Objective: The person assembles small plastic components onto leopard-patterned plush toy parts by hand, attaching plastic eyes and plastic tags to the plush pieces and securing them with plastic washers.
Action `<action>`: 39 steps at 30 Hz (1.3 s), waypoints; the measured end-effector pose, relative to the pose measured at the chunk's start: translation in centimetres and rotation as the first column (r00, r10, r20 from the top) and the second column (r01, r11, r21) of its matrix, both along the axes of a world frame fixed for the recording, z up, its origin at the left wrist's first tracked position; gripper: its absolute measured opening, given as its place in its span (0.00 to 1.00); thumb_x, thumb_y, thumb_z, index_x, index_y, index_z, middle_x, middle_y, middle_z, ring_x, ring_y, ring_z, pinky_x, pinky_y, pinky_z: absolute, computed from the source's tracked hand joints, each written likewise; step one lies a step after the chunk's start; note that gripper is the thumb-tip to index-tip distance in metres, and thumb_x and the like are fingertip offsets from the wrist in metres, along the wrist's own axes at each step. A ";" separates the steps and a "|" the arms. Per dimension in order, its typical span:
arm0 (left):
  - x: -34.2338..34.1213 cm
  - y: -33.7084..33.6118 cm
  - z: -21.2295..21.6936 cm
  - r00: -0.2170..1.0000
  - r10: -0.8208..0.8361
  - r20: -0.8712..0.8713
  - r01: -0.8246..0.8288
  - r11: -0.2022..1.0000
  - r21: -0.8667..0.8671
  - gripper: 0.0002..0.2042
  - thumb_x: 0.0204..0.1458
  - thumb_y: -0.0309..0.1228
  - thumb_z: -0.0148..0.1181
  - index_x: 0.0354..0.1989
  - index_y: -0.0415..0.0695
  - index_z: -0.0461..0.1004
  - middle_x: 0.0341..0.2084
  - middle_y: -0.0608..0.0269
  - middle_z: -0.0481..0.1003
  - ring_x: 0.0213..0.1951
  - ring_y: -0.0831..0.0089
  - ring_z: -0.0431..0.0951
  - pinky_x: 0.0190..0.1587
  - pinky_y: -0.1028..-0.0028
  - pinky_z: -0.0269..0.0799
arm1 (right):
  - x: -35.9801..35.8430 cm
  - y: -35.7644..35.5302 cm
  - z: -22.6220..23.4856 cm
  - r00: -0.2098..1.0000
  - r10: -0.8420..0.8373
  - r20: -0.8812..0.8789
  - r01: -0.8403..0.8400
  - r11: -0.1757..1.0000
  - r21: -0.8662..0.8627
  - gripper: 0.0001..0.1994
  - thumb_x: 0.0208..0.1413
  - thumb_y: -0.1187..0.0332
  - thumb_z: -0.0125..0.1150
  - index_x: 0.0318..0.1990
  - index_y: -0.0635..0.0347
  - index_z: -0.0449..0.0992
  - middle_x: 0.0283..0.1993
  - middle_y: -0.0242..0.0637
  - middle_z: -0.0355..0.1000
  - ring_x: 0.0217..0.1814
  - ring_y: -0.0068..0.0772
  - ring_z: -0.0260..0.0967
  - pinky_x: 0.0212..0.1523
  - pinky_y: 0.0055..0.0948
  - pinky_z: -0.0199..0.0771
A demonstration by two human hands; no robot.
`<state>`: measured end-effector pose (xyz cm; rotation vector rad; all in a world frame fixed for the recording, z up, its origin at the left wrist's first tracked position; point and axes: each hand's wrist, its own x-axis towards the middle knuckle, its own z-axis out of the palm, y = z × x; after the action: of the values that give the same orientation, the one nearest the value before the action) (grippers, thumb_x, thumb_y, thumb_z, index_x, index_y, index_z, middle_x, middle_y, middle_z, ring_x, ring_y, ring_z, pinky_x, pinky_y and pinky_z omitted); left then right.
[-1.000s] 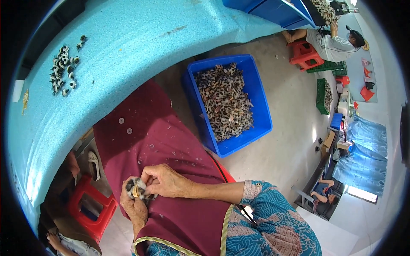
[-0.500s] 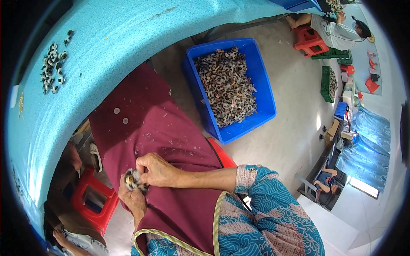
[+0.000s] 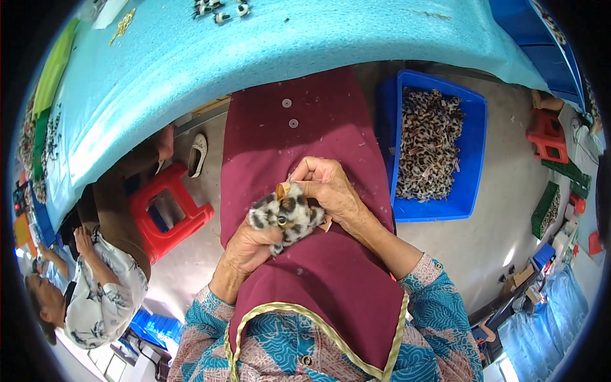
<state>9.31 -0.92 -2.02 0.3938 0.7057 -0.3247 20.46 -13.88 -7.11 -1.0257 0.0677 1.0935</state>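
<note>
Over my lap I hold a small spotted plush animal piece, with white, black and brown fur, a round yellow-green eye and a tan ear-like flap. My left hand is closed round its lower left side, thumb across the fur. My right hand pinches the upper edge near the tan flap, fingers bent. A small tan tab sticks out by the right palm. Part of the piece is hidden behind my fingers. A maroon apron with bits of fluff lies under both hands.
A blue bin of similar spotted pieces stands on the floor at right. The blue-covered table lies ahead, with small black-and-white pieces at its far side. A red stool and a seated person are at left.
The view has swung left, toward the table's front and the co-worker. The plush piece, mostly covered earlier, now shows its spotted fur and eye; my hands still hold it.
</note>
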 end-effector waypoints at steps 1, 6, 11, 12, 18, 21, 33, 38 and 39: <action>-0.1 -0.2 -0.1 1.000 0.005 -0.003 -0.005 1.000 0.000 0.23 0.40 0.21 0.64 0.48 0.38 0.68 0.40 0.57 0.74 0.44 0.67 0.74 0.50 0.67 0.69 | -0.3 0.2 -0.2 0.999 -0.033 -0.009 0.033 0.999 0.003 0.03 0.47 0.80 0.58 0.27 0.65 0.70 0.23 0.34 0.71 0.22 0.16 0.66 0.21 0.17 0.66; -0.3 -0.6 -0.3 0.990 -0.011 -0.139 0.035 0.985 0.168 0.21 0.40 0.15 0.61 0.47 0.38 0.68 0.39 0.61 0.74 0.43 0.71 0.74 0.48 0.72 0.70 | -0.8 -0.4 0.7 0.995 -0.025 -0.096 0.025 1.000 -0.007 0.04 0.50 0.75 0.57 0.31 0.65 0.69 0.28 0.35 0.72 0.28 0.19 0.69 0.28 0.18 0.70; -0.5 -0.3 -0.3 0.989 0.028 -0.143 -0.017 0.997 0.078 0.21 0.42 0.16 0.60 0.48 0.38 0.67 0.39 0.60 0.74 0.42 0.71 0.74 0.49 0.72 0.69 | -0.3 -0.7 0.5 0.998 0.061 -0.014 -0.061 0.998 0.005 0.05 0.54 0.71 0.55 0.33 0.64 0.70 0.30 0.34 0.72 0.31 0.18 0.68 0.31 0.17 0.69; -0.5 -0.2 -0.4 0.989 0.033 -0.143 -0.021 0.997 0.079 0.21 0.42 0.16 0.60 0.48 0.38 0.67 0.39 0.60 0.74 0.42 0.71 0.74 0.49 0.72 0.69 | 0.0 -0.8 1.0 0.998 0.046 -0.045 -0.047 0.999 -0.007 0.07 0.55 0.68 0.55 0.34 0.64 0.70 0.31 0.33 0.71 0.32 0.18 0.68 0.32 0.17 0.69; -1.0 -0.1 -0.5 0.990 0.082 -0.117 -0.076 0.996 0.049 0.20 0.45 0.18 0.57 0.50 0.38 0.66 0.41 0.59 0.73 0.43 0.69 0.74 0.49 0.69 0.69 | 0.9 -1.3 3.5 0.964 0.209 0.165 -0.189 0.973 -0.130 0.14 0.57 0.62 0.53 0.43 0.65 0.71 0.34 0.31 0.72 0.35 0.17 0.67 0.35 0.18 0.68; -0.7 -0.9 -0.3 0.995 0.086 -0.049 -0.084 0.995 0.045 0.22 0.43 0.19 0.59 0.50 0.39 0.66 0.41 0.60 0.73 0.43 0.67 0.74 0.49 0.66 0.70 | 0.3 -1.3 3.4 0.965 0.159 0.209 -0.147 0.986 -0.073 0.12 0.55 0.67 0.56 0.42 0.66 0.70 0.34 0.32 0.72 0.35 0.17 0.67 0.36 0.18 0.68; -1.3 -1.5 -2.6 0.985 0.162 -0.055 -0.160 0.986 0.040 0.17 0.46 0.18 0.56 0.47 0.36 0.68 0.39 0.58 0.75 0.41 0.66 0.76 0.46 0.63 0.73 | 19.5 3.7 11.8 0.162 0.127 0.979 0.257 0.952 -0.166 0.08 0.45 0.77 0.54 0.34 0.64 0.75 0.27 0.40 0.72 0.26 0.31 0.70 0.30 0.27 0.70; -0.7 -1.5 -2.2 0.983 0.179 -0.035 -0.177 0.983 0.041 0.15 0.46 0.18 0.56 0.45 0.35 0.70 0.38 0.56 0.75 0.39 0.66 0.77 0.44 0.64 0.74 | 25.4 6.7 11.1 -0.170 0.249 0.953 0.268 0.943 -0.199 0.13 0.44 0.79 0.59 0.39 0.54 0.77 0.39 0.36 0.72 0.36 0.27 0.69 0.37 0.26 0.71; -0.9 -1.6 -2.4 0.982 0.184 -0.046 -0.181 0.981 0.063 0.14 0.46 0.19 0.56 0.44 0.35 0.70 0.37 0.57 0.76 0.38 0.67 0.77 0.44 0.65 0.74 | 25.6 7.1 11.1 -0.176 0.248 0.953 0.261 0.945 -0.198 0.13 0.44 0.79 0.59 0.39 0.54 0.77 0.39 0.36 0.72 0.36 0.27 0.69 0.37 0.26 0.71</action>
<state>8.44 -2.51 -4.40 0.3740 0.7977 -0.1413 46.09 -6.80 3.97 -1.9992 -1.1539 -0.1471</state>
